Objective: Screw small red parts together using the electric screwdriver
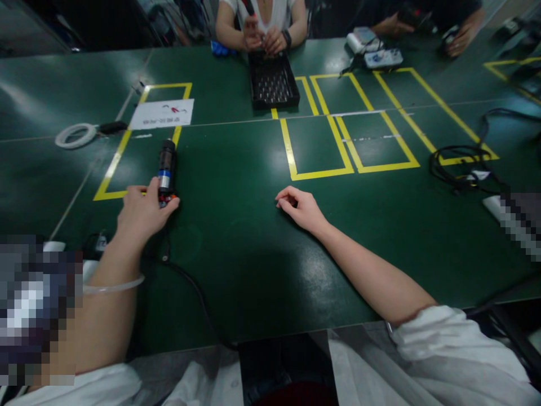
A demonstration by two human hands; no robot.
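My left hand rests on the green table with its fingers closed round the near end of a black electric screwdriver that lies flat, its tip pointing away from me. The tool's black cable runs back toward me over the table edge. My right hand lies on the bare table to the right, fingers loosely curled under, nothing visible in them. A thin clear band sits on my left wrist.
Yellow tape rectangles mark the table. A black tray stands at the far side, where another person's hands work. A white tape ring, a paper label and coiled black cables lie about.
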